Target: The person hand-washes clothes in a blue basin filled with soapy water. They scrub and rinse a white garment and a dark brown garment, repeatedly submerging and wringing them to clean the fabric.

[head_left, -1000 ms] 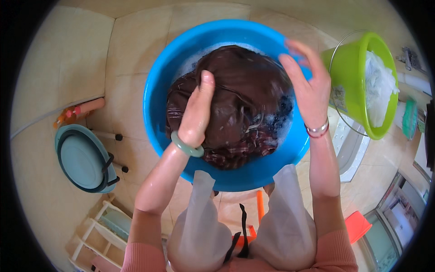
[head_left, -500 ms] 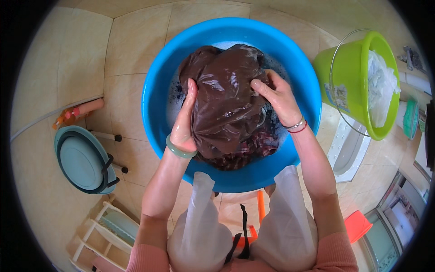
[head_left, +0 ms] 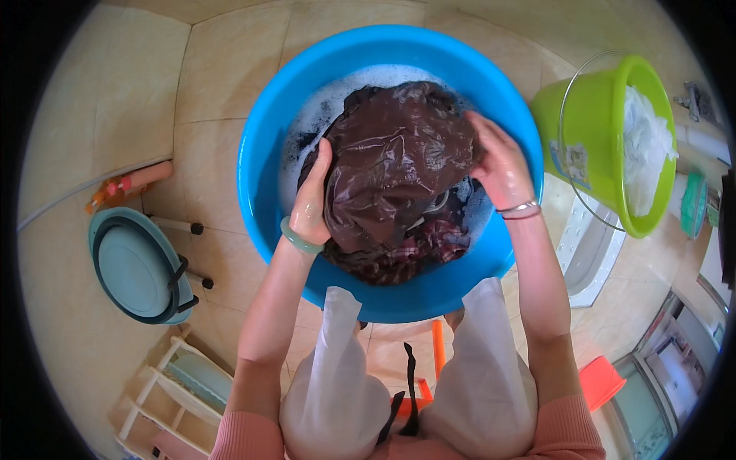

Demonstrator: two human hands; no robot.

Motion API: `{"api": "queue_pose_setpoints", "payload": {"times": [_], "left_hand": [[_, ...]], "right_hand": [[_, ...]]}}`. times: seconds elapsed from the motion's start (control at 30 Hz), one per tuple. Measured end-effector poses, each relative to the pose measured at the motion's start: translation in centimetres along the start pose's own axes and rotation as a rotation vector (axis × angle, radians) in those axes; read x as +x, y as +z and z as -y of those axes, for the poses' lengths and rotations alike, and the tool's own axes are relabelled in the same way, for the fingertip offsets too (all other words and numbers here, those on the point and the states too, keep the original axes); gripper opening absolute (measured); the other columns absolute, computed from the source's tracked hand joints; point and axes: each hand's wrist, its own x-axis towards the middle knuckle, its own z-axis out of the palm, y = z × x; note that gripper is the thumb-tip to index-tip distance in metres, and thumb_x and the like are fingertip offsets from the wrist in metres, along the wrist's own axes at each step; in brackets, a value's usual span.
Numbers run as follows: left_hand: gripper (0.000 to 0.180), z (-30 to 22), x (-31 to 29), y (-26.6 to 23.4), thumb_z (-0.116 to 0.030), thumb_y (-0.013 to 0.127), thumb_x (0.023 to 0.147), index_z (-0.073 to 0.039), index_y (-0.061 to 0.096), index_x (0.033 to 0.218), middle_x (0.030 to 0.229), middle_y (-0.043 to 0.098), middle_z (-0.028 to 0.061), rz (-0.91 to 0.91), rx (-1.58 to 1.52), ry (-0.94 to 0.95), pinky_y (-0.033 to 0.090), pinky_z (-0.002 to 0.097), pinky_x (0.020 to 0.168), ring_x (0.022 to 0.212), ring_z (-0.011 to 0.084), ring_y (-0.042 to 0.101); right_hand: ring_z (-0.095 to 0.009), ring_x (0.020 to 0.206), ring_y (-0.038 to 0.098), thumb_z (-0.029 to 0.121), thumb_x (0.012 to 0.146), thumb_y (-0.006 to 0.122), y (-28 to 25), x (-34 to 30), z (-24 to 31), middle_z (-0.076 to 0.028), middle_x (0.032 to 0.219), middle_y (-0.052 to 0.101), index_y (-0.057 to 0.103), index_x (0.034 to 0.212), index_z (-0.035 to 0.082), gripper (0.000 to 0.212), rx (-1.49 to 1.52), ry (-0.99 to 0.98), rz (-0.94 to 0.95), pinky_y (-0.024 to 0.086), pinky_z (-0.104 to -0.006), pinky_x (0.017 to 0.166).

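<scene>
The left hand [head_left: 310, 205] is gripping the left edge of a wet brown cloth [head_left: 402, 157] in a blue tub [head_left: 257, 161], and the right hand [head_left: 504, 162] is gripping its right edge. Most fingers are probably curling underneath, as the cloth is hiding them. A plaid cloth [head_left: 433, 241] is lying at the near side, and suds [head_left: 349, 86] are floating far left. 2 white-covered knees [head_left: 337, 368] are facing the near rim. To the right, a green bucket [head_left: 589, 111] is holding a white bag [head_left: 644, 153]. Basins [head_left: 134, 268] are standing at the left.
</scene>
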Motion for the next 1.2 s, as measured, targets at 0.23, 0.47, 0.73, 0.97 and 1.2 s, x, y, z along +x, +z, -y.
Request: {"api": "queue_pose_setpoints", "payload": {"times": [0.23, 0.47, 0.73, 0.97, 1.2], "left_hand": [[0.049, -0.9, -0.2, -0.5, -0.029, 0.071, 0.088, 0.003, 0.053, 0.121, 0.115, 0.058, 0.0176, -0.709, 1.327, 1.036, 0.043, 0.0359, 0.093, 0.108, 0.0263, 0.055], [0.025, 2.2, -2.6, 6.0, -0.025, 0.065, 0.093, -0.003, 0.058, 0.102, 0.088, 0.061, 0.0037, -0.210, 1.006, 0.522, 0.046, 0.0208, 0.072, 0.082, 0.0079, 0.058], [0.030, -1.2, -2.4, 1.5, -0.029, 0.053, 0.100, -0.003, 0.055, 0.114, 0.105, 0.064, 0.0123, -0.103, 0.615, 0.445, 0.051, 0.0398, 0.095, 0.100, 0.0218, 0.063], [0.041, -0.2, -0.7, 3.6, -0.033, 0.044, 0.102, -0.005, 0.051, 0.131, 0.126, 0.059, 0.0107, 0.063, 0.213, 0.146, 0.045, 0.0382, 0.100, 0.113, 0.0225, 0.057], [0.041, 2.0, -0.6, 1.9, -0.029, 0.043, 0.103, -0.005, 0.046, 0.135, 0.133, 0.056, 0.0084, -0.045, -0.042, 0.363, 0.038, 0.0407, 0.106, 0.121, 0.0244, 0.052]], "right_hand": [[-0.002, 0.054, 0.047, 0.019, 0.093, 0.064, 2.5, -0.9, -1.0, 0.005, 0.072, 0.054, 0.062, 0.086, 0.008, 0.014, -0.024, -0.055, -0.039, 0.026, -0.0189, 0.039], [0.000, 0.053, 0.044, 0.026, 0.092, 0.068, 7.6, -5.9, 2.2, 0.006, 0.068, 0.052, 0.062, 0.083, 0.009, 0.020, -0.146, -0.143, 0.084, 0.034, -0.0161, 0.046], [-0.004, 0.081, 0.051, 0.025, 0.096, 0.060, 2.4, -1.1, 3.3, 0.004, 0.087, 0.060, 0.065, 0.095, 0.002, 0.023, -0.128, -0.421, -0.101, 0.042, -0.0208, 0.075], [-0.030, 0.093, 0.055, 0.024, 0.083, 0.069, 8.6, -6.6, -0.4, -0.016, 0.119, 0.059, 0.058, 0.113, 0.004, 0.038, -1.225, -1.023, 0.347, 0.048, -0.0391, 0.081], [-0.035, 0.077, 0.066, 0.007, 0.089, 0.063, 5.7, -5.7, -3.2, -0.016, 0.094, 0.067, 0.063, 0.101, 0.002, 0.013, -1.058, -0.825, 0.170, 0.055, -0.0389, 0.066]]}}
